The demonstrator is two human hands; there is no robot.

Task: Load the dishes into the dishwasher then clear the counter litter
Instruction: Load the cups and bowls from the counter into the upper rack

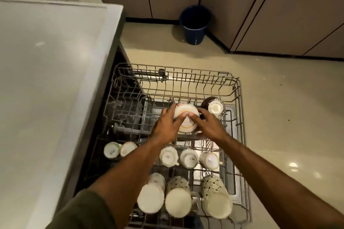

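Our left hand (167,126) and right hand (206,124) are both curling around an upturned white bowl (186,117), thumbs meeting on its base, and we are setting it into the far half of the pulled-out rack (240,98). The left fingers are wrapping the bowl's far-left side, while the right fingers are reaching round its right edge; neither hand is holding anything else.

Just to the right of our bowl, a dark bowl (214,107) is sitting base-up against the rack wall. Nearer to us, 3 small cups (188,158) are standing upside down in a row, 2 more cups (119,149) are lying lower to the left, and 3 tall mugs (178,199) are filling the closest row. The counter (46,80) is running along our left, and a blue bin (194,24) is waiting on the floor beyond.

We are judging the risks this way: if we let go before the rim is seating between the tines, the bowl may tip or slide. Pushing it right could knock it against the dark bowl and chip either one. Whether the rim is already touching the wire, we cannot tell.
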